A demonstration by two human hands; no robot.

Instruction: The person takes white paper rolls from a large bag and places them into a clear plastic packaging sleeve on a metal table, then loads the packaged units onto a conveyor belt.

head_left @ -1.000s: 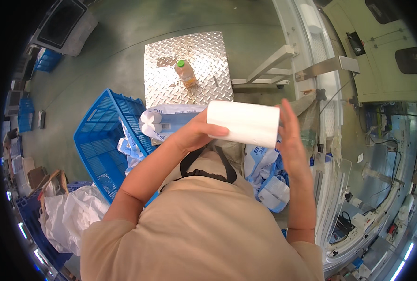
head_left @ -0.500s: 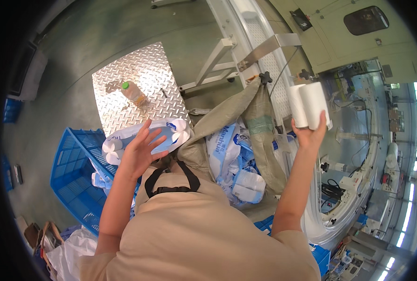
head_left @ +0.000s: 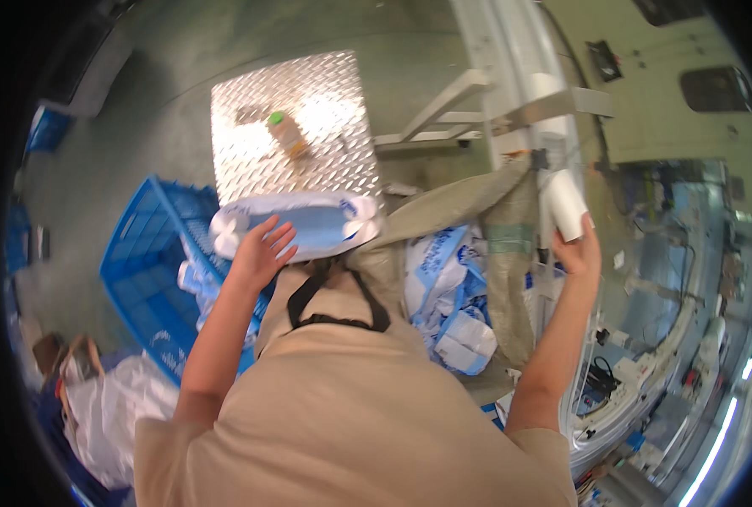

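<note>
A white paper roll (head_left: 566, 205) is gripped near its lower end by my right hand (head_left: 580, 247), beside the conveyor rail. My left hand (head_left: 263, 251) holds nothing, its fingers apart. Just beyond those fingers lies an open-mouthed blue-and-white plastic bag (head_left: 312, 230), with white roll ends (head_left: 361, 221) showing at both sides of it. Between my arms, a greenish woven sack (head_left: 452, 201) holds crumpled blue-and-white plastic packaging (head_left: 443, 287). Whether a second roll sits behind the one in my right hand, I cannot tell.
Ahead stands a metal tread-plate platform (head_left: 249, 160) bearing a green-capped bottle (head_left: 287, 135). A blue plastic crate (head_left: 139, 262) is on the left. Along the right runs a white-framed conveyor (head_left: 511, 76) carrying another white roll (head_left: 548, 106), with machinery past it.
The view has turned, shifting the scene rightward. My right hand showed two rolls side by side; one shows there now, tilted. My left hand stays open by the bag.
</note>
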